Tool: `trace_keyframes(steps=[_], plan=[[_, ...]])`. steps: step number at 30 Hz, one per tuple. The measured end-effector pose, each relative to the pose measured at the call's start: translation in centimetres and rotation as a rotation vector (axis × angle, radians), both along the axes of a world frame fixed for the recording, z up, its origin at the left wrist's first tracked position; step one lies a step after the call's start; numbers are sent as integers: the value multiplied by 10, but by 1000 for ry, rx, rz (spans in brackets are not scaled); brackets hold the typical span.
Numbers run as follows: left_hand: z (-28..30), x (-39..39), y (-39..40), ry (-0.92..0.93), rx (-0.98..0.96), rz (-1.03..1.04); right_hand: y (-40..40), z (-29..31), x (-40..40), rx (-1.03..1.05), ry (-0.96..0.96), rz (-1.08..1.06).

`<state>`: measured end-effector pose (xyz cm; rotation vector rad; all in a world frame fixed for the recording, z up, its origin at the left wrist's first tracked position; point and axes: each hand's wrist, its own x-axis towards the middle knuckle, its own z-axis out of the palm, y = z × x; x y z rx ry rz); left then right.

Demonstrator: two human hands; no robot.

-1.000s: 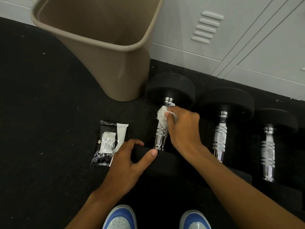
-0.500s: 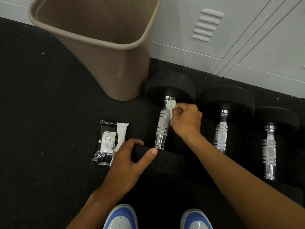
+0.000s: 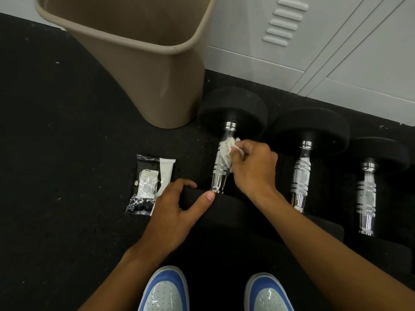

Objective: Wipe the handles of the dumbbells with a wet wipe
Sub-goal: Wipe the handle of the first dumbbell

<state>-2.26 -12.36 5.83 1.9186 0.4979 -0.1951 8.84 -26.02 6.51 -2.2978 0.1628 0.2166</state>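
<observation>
The right hand (image 3: 252, 167) pinches a crumpled wet wipe (image 3: 226, 151) against the upper part of the chrome handle (image 3: 220, 169) of the leftmost dumbbell (image 3: 232, 115), the wipe lying at its fingertips. The left hand (image 3: 177, 209) curls its grip over that dumbbell's near black head (image 3: 229, 212). Two more dumbbells (image 3: 310, 129) lie to the right on the black floor (image 3: 67, 153).

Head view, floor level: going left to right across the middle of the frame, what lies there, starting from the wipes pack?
wet wipes pack → left hand steadying the near weight → left dumbbell's handle with the wet wipe on it → right hand gripping the wipe → middle dumbbell's handle → right dumbbell's handle
</observation>
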Motion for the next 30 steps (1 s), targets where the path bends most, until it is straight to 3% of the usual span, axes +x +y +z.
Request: trace_keyframes(steps=[2,6,10,15,21,26,30], plan=[[0,0,0,-1,0,-5,-1,-1,2,15,2,-45],[1,0,0,-5,-12,1,-7,1,-1,61,185,-99],[0,1,0,-7,5,-4,-2,2,-7,-31,9,7],[2,1,0,-2,2,1,-10,0,-7,5,240,-39],[2,1,0,-2,16,-11,-2,5,-5,4,74,-69],[2,1,1,-7,9,-10,-11,-1,-5,-29,398,-42],[1,1,0,-7,-1,-3,-8,9,-7,-31,234,-20]])
